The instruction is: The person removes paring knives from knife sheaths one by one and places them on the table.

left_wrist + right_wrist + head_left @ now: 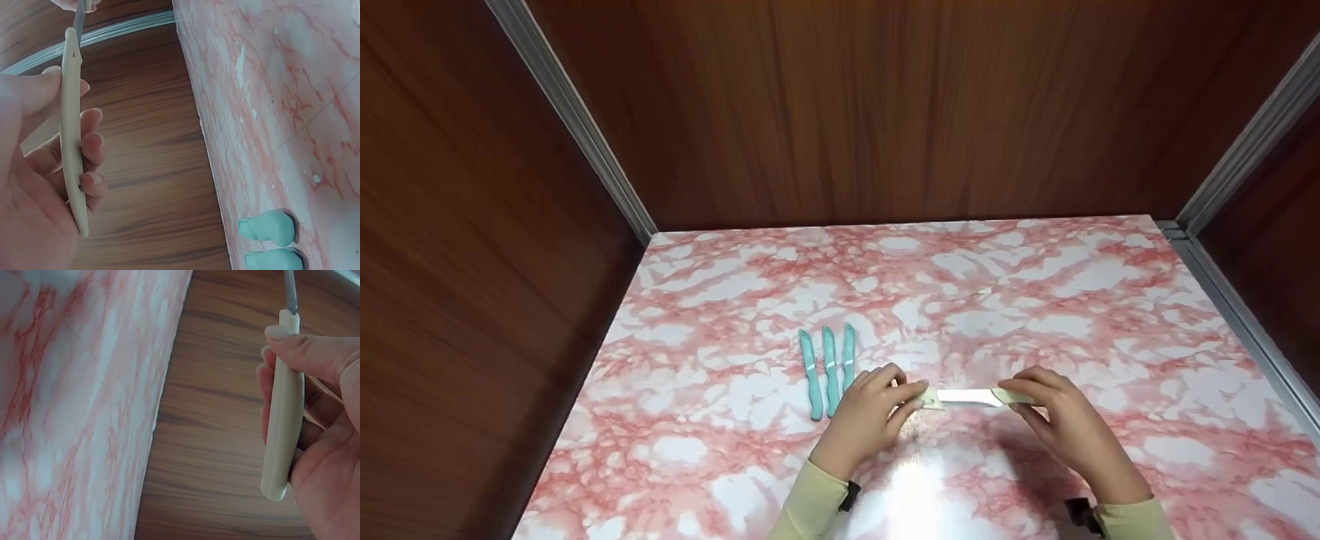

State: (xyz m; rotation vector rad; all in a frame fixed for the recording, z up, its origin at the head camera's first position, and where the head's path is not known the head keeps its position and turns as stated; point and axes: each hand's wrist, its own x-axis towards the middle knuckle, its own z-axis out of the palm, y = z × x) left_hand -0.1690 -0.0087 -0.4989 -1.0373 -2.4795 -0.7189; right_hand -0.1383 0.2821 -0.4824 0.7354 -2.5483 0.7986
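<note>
A knife with a cream handle (286,422) is held level above the table, its bare blade (969,397) showing between my two hands. My right hand (1065,420) grips the handle, with the thumb laid along it near the blade. Between thumb and fingers, my left hand (866,416) holds a cream knife sheath (71,124) at the blade's other end. The blade's tip is hidden at the mouth of the sheath. Three teal knives (810,371), apparently sheathed, lie side by side just left of my left hand, which partly covers the nearest one.
The table (697,480) has a red and white marbled top. Brown wood-grain panels (840,112) stand behind it and at both sides, joined by grey metal strips (585,127). Dark bands sit at both wrists.
</note>
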